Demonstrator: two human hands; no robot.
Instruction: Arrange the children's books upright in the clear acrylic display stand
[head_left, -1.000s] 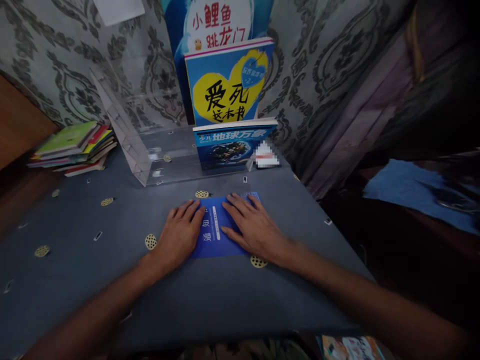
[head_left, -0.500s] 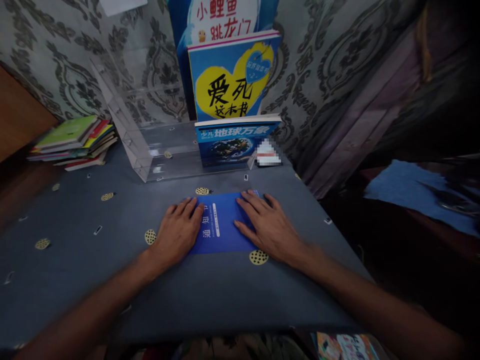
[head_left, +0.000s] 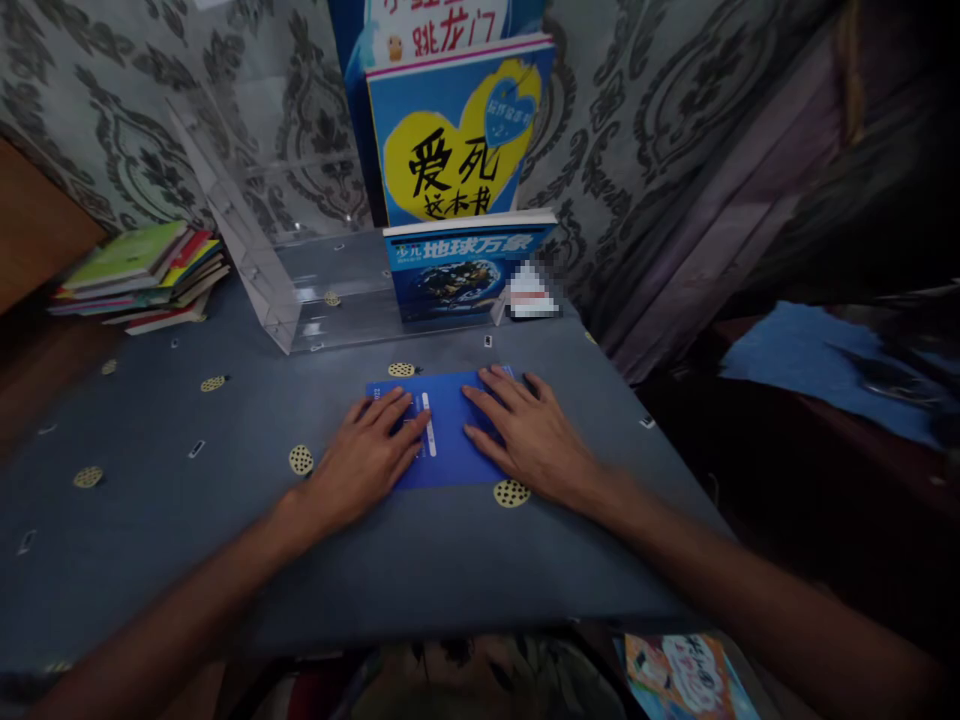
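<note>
A thin blue booklet [head_left: 448, 425] lies flat on the grey tablecloth [head_left: 225, 500] in front of me. My left hand [head_left: 367, 460] rests on its left part with fingers stretched flat over the white title strip. My right hand [head_left: 529, 435] lies flat on its right part, fingers spread. Neither hand grips anything. Behind the booklet stands a clear acrylic rack [head_left: 255, 260] holding a blue book with an earth picture [head_left: 461, 270], a book with a yellow heart [head_left: 457, 130] and a taller blue-and-white book [head_left: 431, 25] at the back.
A stack of colourful books [head_left: 142, 275] lies at the table's far left. Patterned wallpaper [head_left: 637, 120] backs the table. The table's right edge drops to a dark area with a blue cloth [head_left: 810, 370]. Another picture book [head_left: 679, 675] shows below the front edge.
My left hand has slid rightward further onto the booklet, covering its title. The right hand stays flat on the right side. The view has tilted slightly.
</note>
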